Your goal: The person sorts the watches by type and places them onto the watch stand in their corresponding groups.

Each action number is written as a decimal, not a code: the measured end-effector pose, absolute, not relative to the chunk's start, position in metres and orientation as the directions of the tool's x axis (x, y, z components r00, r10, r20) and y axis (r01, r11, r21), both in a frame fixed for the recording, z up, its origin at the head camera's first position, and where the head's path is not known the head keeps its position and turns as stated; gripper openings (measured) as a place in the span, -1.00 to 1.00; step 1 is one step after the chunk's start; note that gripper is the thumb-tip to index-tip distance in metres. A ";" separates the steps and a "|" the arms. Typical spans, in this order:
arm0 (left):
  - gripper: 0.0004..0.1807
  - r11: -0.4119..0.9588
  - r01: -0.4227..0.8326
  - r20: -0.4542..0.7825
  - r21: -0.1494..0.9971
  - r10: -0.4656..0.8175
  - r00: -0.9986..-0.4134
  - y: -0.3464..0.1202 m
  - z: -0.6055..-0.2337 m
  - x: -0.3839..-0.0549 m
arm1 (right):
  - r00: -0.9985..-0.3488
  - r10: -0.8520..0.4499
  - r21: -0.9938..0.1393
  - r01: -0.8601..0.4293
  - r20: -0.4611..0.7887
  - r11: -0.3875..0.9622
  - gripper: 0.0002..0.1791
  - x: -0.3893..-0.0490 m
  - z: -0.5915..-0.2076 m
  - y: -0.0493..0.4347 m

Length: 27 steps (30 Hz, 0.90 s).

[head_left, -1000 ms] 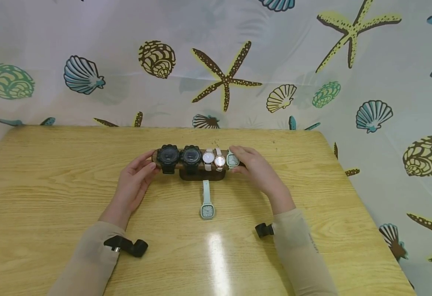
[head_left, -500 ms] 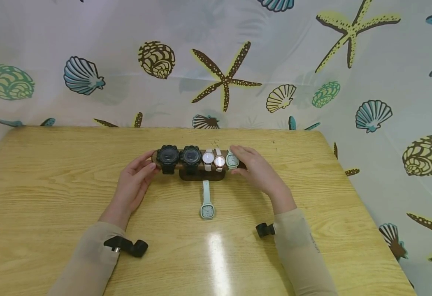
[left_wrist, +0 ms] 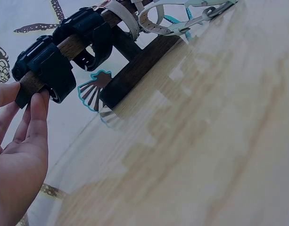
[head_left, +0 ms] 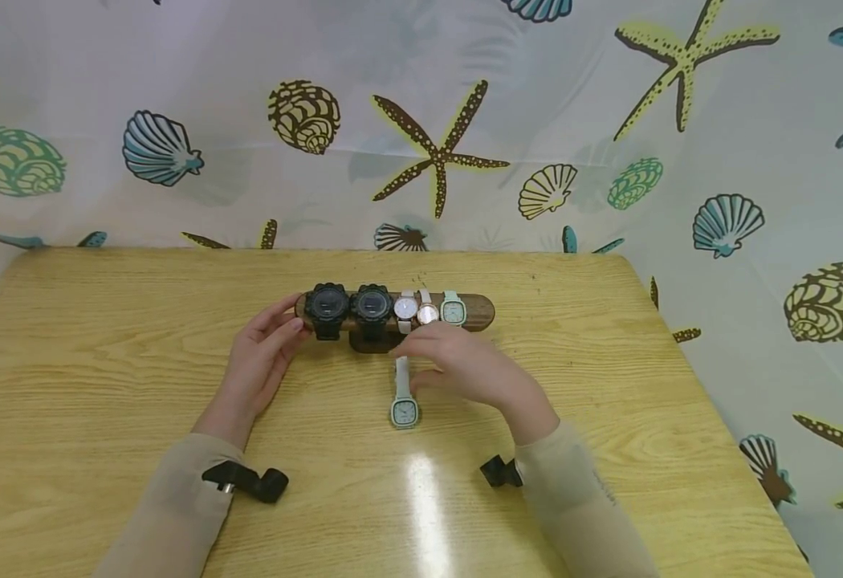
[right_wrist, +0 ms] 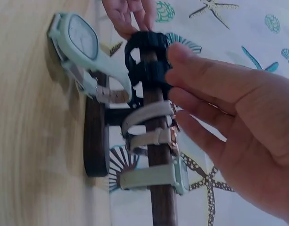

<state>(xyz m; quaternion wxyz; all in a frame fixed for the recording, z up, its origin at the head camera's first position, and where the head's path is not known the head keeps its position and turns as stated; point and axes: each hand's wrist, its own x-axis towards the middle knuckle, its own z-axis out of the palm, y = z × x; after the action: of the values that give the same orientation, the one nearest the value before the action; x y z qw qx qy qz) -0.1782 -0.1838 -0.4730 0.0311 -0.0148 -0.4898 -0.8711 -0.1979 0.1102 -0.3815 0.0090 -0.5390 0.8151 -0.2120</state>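
My left hand [head_left: 254,361] pinches the left end of a wooden watch stand's bar [head_left: 481,312] between thumb and fingers. Two chunky black watches [head_left: 330,303] are strapped round the bar at that end. Beside them sit two slim white-strapped watches [head_left: 405,307] and a mint-green square watch [head_left: 454,311]. Another mint-green watch [head_left: 405,413] lies on the table in front of the stand, its strap pointing toward the base. Over that strap hovers my right hand [head_left: 468,365], slightly blurred, fingers loosely bent and holding nothing. In the right wrist view its fingers overlap the row of watches.
The stand's dark wooden base [left_wrist: 135,75] rests on the wood-grain table [head_left: 140,345]. Behind and to the right hangs a pale curtain [head_left: 234,185] printed with shells and starfish. A black camera mount [head_left: 248,482] is strapped to the left sleeve, another to the right.
My right hand has let go of the bar's right end beside the mint-green watch and moved left and nearer, over the loose watch. The left hand stays in place.
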 end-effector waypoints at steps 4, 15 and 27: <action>-0.56 -0.522 0.066 0.053 0.851 -0.041 -0.998 -0.184 -0.473 -0.178 | -0.408 -0.912 -0.401 -0.842 0.032 0.362 -0.59 -0.192 -0.386 0.102; -0.55 -0.519 0.064 0.054 0.853 -0.034 -0.998 -0.185 -0.474 -0.179 | -0.344 -0.931 -0.331 -0.870 -0.122 0.365 -0.58 -0.188 -0.404 0.087; -0.56 -0.521 0.058 0.046 0.852 -0.035 -0.998 -0.185 -0.473 -0.178 | -0.410 -0.901 -0.211 -0.876 -0.145 0.433 -0.78 -0.183 -0.409 0.083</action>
<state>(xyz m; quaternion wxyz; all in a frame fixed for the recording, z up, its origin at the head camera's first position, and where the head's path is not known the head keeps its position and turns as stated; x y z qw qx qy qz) -0.1785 -0.1849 -0.4728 0.0267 -0.0116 -0.4888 -0.8719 -0.1833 0.0832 -0.4093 0.1186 -0.5301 0.8380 -0.0511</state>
